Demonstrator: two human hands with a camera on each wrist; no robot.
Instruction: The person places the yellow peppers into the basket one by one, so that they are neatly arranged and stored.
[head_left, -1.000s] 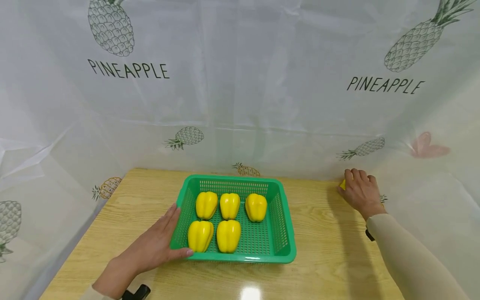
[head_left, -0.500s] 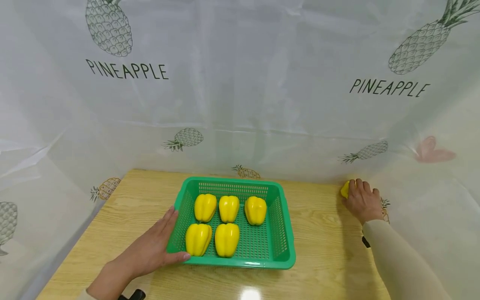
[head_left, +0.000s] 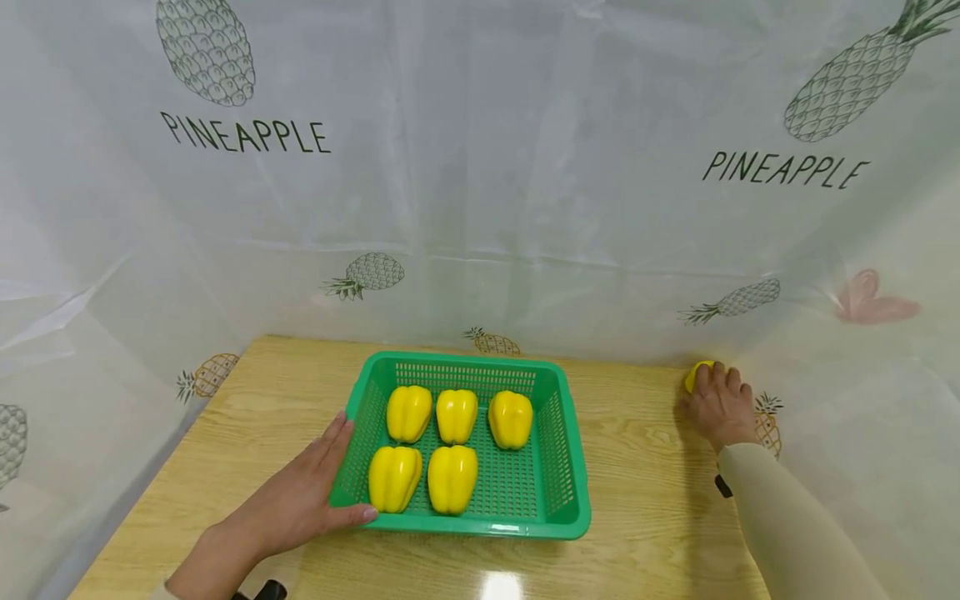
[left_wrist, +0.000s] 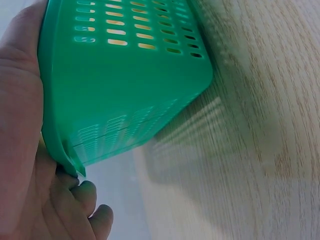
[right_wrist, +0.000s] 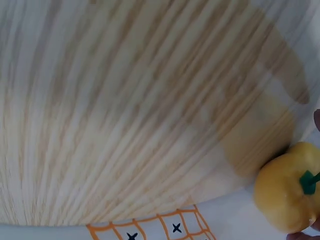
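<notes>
A green plastic basket (head_left: 566, 450) sits mid-table, with several yellow bell peppers (head_left: 452, 479) inside in two rows. My left hand (head_left: 296, 492) holds its near left corner, thumb over the front rim and fingers along the left side. In the left wrist view, the left hand (left_wrist: 30, 165) lies against the rim of the slotted basket (left_wrist: 125, 75). Far right at the table's back corner, my right hand (head_left: 723, 408) grips another yellow bell pepper (head_left: 696, 377) from above. The right wrist view shows this bell pepper (right_wrist: 280, 195) with its green stem; fingertips appear at its right side.
Behind the wooden table (head_left: 630, 467) hangs a white curtain (head_left: 510, 167) printed with pineapples, and it also closes in both sides. It meets the table's back edge right by the right hand.
More of the bell pepper shows beyond the right hand's fingers than before, and that hand appears slightly lower in view. The left hand stays on the basket; the whole view has shifted slightly.
</notes>
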